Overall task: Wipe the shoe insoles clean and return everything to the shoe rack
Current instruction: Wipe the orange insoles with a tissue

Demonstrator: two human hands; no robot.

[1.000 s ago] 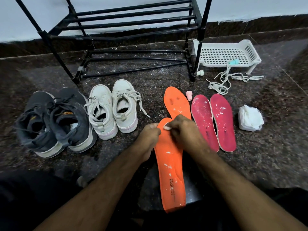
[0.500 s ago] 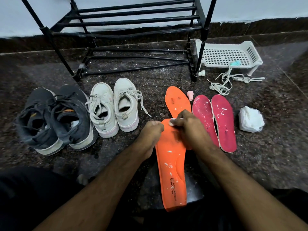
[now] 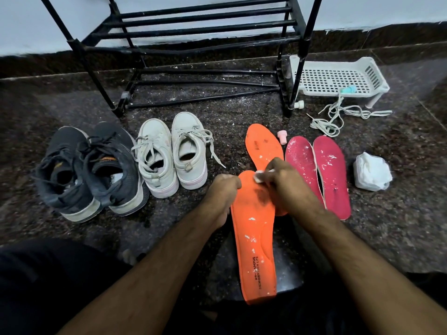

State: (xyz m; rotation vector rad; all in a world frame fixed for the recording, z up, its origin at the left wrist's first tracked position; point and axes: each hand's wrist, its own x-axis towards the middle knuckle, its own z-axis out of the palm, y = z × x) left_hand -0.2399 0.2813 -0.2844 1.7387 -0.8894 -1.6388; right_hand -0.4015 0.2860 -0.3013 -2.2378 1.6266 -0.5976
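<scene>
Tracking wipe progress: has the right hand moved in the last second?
Yes. The right hand, pinching the white wipe, has slid rightward across the held orange insole, closer to the pink insoles lying on the floor.

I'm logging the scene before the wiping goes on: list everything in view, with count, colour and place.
orange insoles: 2, orange, centre floor; near one held, other behind it
red insoles: 2, red with white specks, right of the orange ones
dark sneakers: 2, dark grey, far left
pale sneakers: 2, off-white, left of centre
shoe rack: 1, black, at the wall
plastic tray: 1, white, right of the rack
loose laces: white, in front of the tray
small cap: 1, pink, between the insoles
crumpled cloth: 1, white, far right
wipe: 1, white, in right hand
hands: left hand grips the insole; right hand pinches the wipe
</scene>
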